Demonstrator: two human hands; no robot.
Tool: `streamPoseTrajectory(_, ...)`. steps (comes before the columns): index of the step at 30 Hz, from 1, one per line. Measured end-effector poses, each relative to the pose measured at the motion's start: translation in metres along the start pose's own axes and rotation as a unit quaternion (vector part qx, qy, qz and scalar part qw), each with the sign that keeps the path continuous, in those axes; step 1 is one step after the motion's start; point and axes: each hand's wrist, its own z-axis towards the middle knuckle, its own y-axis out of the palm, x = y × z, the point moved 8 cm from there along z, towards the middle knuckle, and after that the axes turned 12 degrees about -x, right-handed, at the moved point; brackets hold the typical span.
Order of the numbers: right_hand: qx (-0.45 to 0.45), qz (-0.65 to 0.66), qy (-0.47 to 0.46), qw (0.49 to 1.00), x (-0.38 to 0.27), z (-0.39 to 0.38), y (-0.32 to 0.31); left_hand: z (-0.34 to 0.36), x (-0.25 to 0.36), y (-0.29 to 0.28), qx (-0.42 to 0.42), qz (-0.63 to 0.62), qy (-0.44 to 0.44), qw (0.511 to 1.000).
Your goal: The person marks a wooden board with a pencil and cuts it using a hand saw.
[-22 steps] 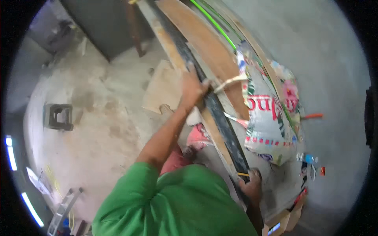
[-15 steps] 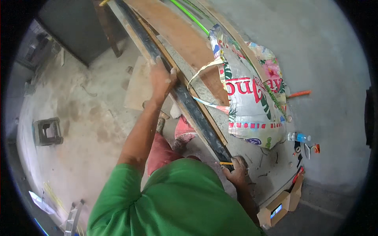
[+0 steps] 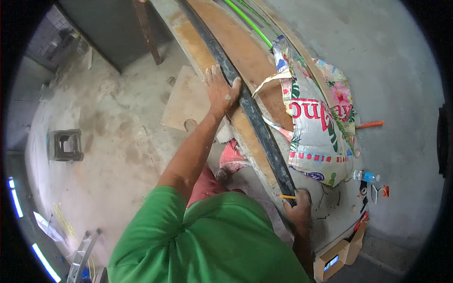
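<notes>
A long black, scuffed bar point(image 3: 264, 134) lies diagonally along pale wooden boards point(image 3: 252, 148). My left hand point(image 3: 219, 92) rests beside its upper middle, fingers stretched over the board at the left, thumb at the bar. My right hand point(image 3: 298, 210) grips the bar's lower end, with a yellow pencil point(image 3: 286, 196) among its fingers. A large printed bag point(image 3: 316, 141) lies just right of the bar, its straps point(image 3: 271, 80) reaching toward it. Brown sheets point(image 3: 243, 35) run behind.
A grey crate point(image 3: 60, 146) and a ladder point(image 3: 84, 250) are at left. A board point(image 3: 184, 94) and pink sack point(image 3: 231, 155) lie below the bar. At right are a green pole point(image 3: 247, 21), bottle point(image 3: 365, 175) and cardboard box point(image 3: 354, 247). A grey panel point(image 3: 111, 33) stands behind.
The black bar now sits farther right on the boards, with more yellowish wood showing at its left. My left hand's fingers have straightened. The whole view has shifted slightly.
</notes>
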Motion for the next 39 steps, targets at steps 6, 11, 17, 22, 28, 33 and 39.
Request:
streamPoseTrajectory(6, 0.008, -0.004, -0.029, 1.000, 0.009, -0.005, 0.013, -0.001, 0.020, -0.016, 0.004, 0.013, -0.030, 0.999)
streamPoseTrajectory(11, -0.034, 0.015, -0.043, 0.998, 0.009, -0.005, 0.019, -0.007, 0.002, -0.017, -0.005, -0.019, -0.033, 0.999)
streamPoseTrajectory(17, 0.014, 0.002, 0.005, 1.000, 0.016, -0.016, 0.013, -0.017, -0.045, 0.002, 0.139, -0.247, -0.114, 0.952)
streamPoseTrajectory(22, 0.047, -0.017, -0.068, 0.996, -0.012, 0.004, -0.003, 0.006, -0.166, 0.033, 0.046, 0.076, 0.186, 0.978)
streamPoseTrajectory(28, 0.078, 0.051, -0.022, 0.995, -0.005, 0.016, 0.027, 0.071, -0.232, 0.055, -0.230, -0.538, -0.067, 0.808)
streamPoseTrajectory(33, 0.073, 0.060, 0.022, 0.995, 0.000, 0.010, 0.025, 0.041, -0.148, 0.081, -0.248, -0.518, -0.264, 0.775)
streamPoseTrajectory(39, 0.021, 0.084, -0.005, 0.996, -0.007, 0.009, 0.031, 0.083, -0.220, 0.059, -0.388, -0.532, -0.173, 0.732)
